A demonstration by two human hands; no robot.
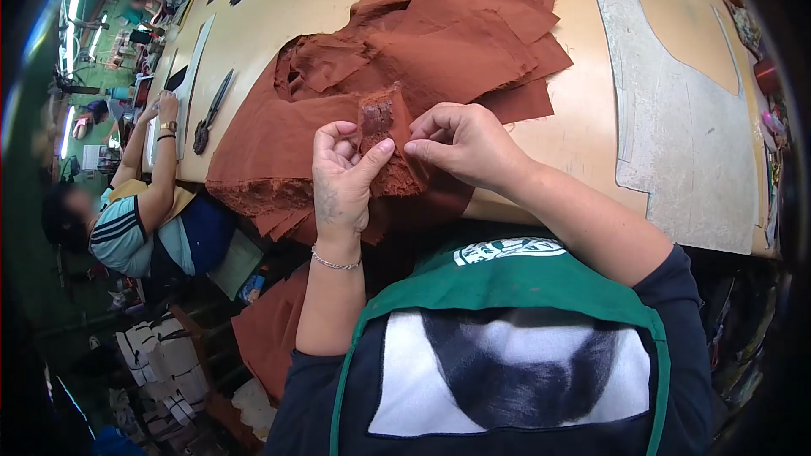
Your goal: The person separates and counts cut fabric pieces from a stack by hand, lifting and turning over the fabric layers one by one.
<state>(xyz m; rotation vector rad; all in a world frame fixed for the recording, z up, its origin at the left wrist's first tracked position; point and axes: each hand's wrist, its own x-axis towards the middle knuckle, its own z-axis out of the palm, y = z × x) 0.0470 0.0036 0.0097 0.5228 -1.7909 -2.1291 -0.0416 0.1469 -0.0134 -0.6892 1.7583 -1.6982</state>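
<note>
A thick pile of rust-coloured fabric pieces (473,51) lies over the table in front of me, its layered edges frayed. My left hand (346,165) is closed on a folded-up stack of fabric layers (380,118), thumb on the near side and fingers behind. A dark, rough patch shows on that stack's upturned edge. Just to the right, my right hand (465,143) pinches with thumb and forefinger at the edge of the same stack. Its other fingers are curled in. How many layers sit in that pinch is hidden.
Dark-handled scissors (213,114) lie left of the pile on the wooden table (283,4). A large grey pattern piece (676,135) covers the right side. At the left, another person (139,219) works at the table. More rust fabric (270,329) hangs below the edge.
</note>
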